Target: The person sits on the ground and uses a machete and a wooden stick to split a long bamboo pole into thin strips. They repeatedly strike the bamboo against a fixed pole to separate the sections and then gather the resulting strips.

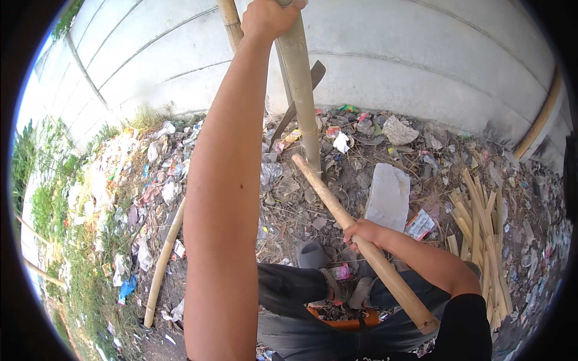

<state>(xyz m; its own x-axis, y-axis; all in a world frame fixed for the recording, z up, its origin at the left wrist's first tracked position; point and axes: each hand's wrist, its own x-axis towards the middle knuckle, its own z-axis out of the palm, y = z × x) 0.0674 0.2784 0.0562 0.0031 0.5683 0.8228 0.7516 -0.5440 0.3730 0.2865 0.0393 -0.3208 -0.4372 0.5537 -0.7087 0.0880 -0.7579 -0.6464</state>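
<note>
My left hand (pixel 271 19), arm stretched far forward, is wrapped round the top of an upright bamboo pole (pixel 299 78). The pole's foot meets the littered ground in front of the wall. A dark blade (pixel 317 73) crosses the pole at a slant and shows on both sides of it; whether it is lodged in the bamboo or lies behind it, I cannot tell. My right hand (pixel 363 233) is closed round the middle of a thick bamboo stick (pixel 391 274). The stick slants from near my right thigh toward the pole's foot, its far end apart from the blade.
A pale concrete wall (pixel 409 66) stands ahead. Split bamboo strips (pixel 481 240) are piled at right. A flat pale block (pixel 387 195) lies near my right hand. Another bamboo length (pixel 164 265) lies left of my left arm. Litter and weeds (pixel 90 240) spread leftward.
</note>
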